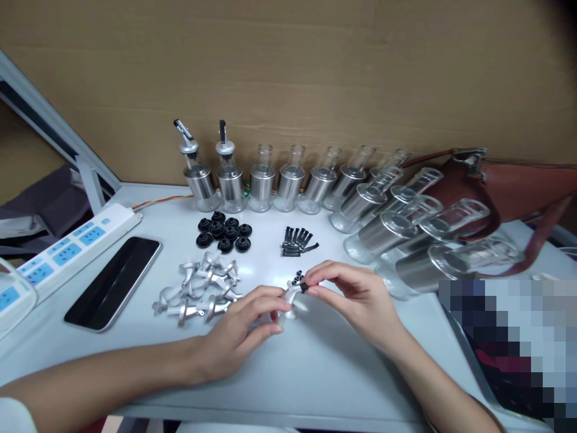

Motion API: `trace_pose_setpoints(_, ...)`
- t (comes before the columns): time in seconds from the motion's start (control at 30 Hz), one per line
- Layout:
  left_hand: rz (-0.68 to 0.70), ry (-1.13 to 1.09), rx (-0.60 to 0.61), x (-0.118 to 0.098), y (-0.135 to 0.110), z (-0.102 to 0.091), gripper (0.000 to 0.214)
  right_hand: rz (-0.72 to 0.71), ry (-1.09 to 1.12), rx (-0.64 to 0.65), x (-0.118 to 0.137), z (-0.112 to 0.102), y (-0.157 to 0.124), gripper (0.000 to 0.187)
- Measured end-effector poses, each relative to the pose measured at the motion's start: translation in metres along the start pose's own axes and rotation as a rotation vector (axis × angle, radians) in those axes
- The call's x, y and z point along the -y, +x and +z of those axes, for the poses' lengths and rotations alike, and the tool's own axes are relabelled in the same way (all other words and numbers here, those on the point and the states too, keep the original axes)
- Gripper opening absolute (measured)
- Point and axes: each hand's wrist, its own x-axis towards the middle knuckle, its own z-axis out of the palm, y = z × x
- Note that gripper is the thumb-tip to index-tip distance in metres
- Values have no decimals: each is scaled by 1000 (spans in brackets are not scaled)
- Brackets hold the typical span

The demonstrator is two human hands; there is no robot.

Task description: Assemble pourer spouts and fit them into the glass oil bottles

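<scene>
Holding a silver spout (292, 293) over the middle of the table (315, 379), we have the fingers of our left hand (243, 322) clamped on its body. The thumb and forefinger of our right hand (358, 294) are pinched on a small black piece (303, 288) at the spout's end; we cannot tell how far it is fitted. A few tiny black rings (296, 281) lie just beyond these fingertips, and farther back we see a bunch of black strips (291, 253).

Near our left hand lies a loose pile of more silver spouts (217, 280), with a cluster of black stoppers (217, 230) behind it. To the left we have a dark-screened phone (115, 282) beside a white power strip (67, 255). Along the back stand two bottles with spouts (231, 185), then open bottles (262, 180) curving round to the right, in front of a brown bag (532, 186).
</scene>
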Motion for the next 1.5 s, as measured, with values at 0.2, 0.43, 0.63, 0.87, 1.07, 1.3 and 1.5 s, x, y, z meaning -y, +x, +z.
trace_pose_setpoints(0.2,5,-33,-26,2,-1,4,29,9,-40,25,3,0,2,8)
trace_pose_setpoints(0.43,-30,1,-48,0,-5,4,34,-36,-18,47,4,-3,1,3)
trace_pose_setpoints(0.63,-32,-34,-54,0,-5,2,43,-18,15,30,3,-1,1,5)
trace_pose_setpoints(0.87,-5,-37,-28,0,-5,1,41,18,43,40,1,1,2,12)
trace_pose_setpoints(1.07,14,-32,3,1,-7,1,40,30,46,81,3,0,3,13)
trace_pose_setpoints(1.3,50,-3,16,0,-7,1,37,15,60,102,-2,2,0,9)
trace_pose_setpoints(1.5,96,24,14,3,-9,3,36,-5,38,117,0,4,-2,15)
